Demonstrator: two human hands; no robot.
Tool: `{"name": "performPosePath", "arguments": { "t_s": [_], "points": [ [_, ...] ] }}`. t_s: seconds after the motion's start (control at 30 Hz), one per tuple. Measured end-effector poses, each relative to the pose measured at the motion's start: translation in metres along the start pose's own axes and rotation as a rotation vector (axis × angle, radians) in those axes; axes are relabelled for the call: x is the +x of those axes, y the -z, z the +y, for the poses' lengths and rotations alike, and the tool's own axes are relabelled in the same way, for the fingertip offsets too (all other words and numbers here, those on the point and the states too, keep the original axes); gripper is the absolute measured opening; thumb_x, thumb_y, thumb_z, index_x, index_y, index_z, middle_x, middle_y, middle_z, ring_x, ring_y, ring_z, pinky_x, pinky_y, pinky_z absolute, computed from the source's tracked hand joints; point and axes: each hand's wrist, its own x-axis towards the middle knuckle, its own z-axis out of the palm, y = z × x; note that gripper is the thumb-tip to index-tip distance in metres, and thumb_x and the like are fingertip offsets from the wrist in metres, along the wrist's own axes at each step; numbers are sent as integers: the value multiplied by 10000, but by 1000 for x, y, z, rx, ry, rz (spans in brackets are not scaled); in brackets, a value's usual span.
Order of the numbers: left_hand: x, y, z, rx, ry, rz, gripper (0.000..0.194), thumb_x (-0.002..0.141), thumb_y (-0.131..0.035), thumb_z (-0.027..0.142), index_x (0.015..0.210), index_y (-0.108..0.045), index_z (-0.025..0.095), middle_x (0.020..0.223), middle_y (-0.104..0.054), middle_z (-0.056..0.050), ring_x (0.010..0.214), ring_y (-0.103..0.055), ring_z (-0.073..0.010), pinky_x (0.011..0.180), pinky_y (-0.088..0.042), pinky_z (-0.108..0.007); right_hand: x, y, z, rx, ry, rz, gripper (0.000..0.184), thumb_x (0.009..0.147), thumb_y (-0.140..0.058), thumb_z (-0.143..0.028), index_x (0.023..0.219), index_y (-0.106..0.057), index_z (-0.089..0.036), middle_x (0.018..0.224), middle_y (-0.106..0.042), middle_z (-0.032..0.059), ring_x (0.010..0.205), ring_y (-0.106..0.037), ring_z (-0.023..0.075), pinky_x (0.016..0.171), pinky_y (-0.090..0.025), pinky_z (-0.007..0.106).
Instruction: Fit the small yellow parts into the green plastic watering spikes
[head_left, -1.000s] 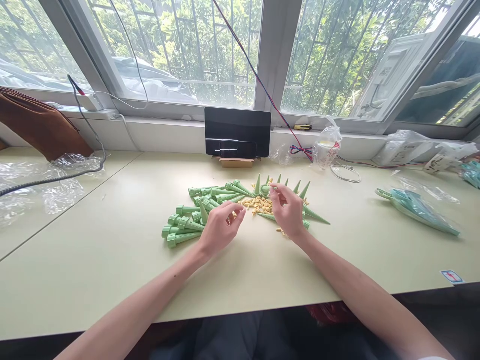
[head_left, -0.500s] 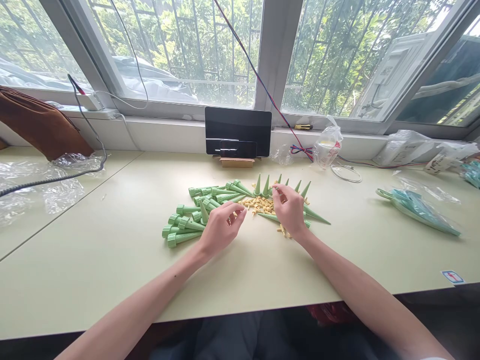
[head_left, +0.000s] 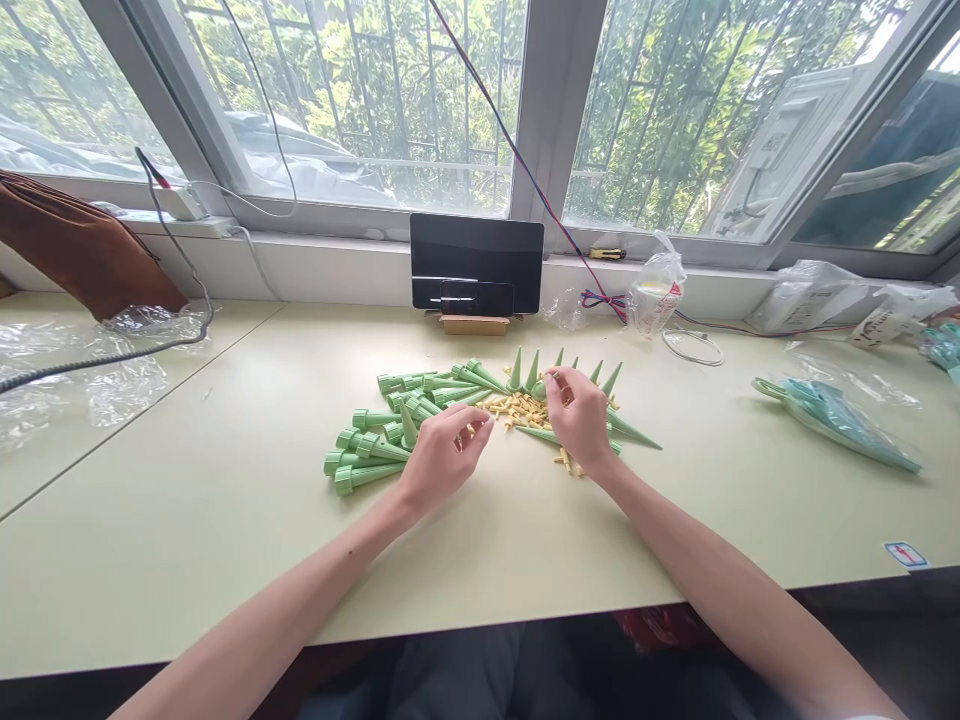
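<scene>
My left hand (head_left: 445, 450) hovers just right of a heap of green plastic spikes (head_left: 371, 445), its fingers curled and thumb and fingertips close together. Whatever lies in that pinch, if anything, is too small to name. My right hand (head_left: 581, 415) is bent into a pinch over the far right of the pile. A green spike shows beside its fingertips, but I cannot tell whether they grip it. Between both hands lie small yellow plastic pieces (head_left: 525, 411). Several green spikes stand point up in a row (head_left: 516, 370) behind them; another spike (head_left: 636, 431) lies right of my right hand.
A dark tablet (head_left: 477, 250) with a phone before it leans at the windowsill. Right of it are a plastic-wrapped cup (head_left: 655, 300) and a coiled white cable (head_left: 692, 347). A bag of green pieces (head_left: 840, 422) lies far right; clear wrappers (head_left: 124, 370) lie left.
</scene>
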Motion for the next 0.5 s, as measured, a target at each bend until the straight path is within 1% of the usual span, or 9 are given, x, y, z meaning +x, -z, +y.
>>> {"name": "performPosePath", "arguments": {
  "t_s": [0.23,0.43,0.5],
  "points": [
    [0,0,0,-3,0,-1,172,926,-539,238,806,-651,184,771,-653,-12,621,-573,-108,560,-453,-211,-1,-2,5,0,31,-23,230,967,-478,-269,972,-682,-163,929,-713,94,764,-635,198,686,-496,317],
    [0,-1,-1,-6,2,-3,165,926,-548,237,818,-658,178,774,-650,-12,624,-566,-102,564,-451,-203,-1,-3,7,-1,33,-23,223,963,-495,-250,987,-697,-159,930,-725,87,719,-634,186,692,-504,318],
    [-1,-1,-2,-6,3,-5,166,928,-548,239,819,-658,177,774,-645,-10,615,-556,-97,567,-449,-202,-1,-2,6,7,37,-3,224,964,-493,-250,988,-694,-155,926,-722,89,736,-638,188,685,-509,312]
  ]
}}
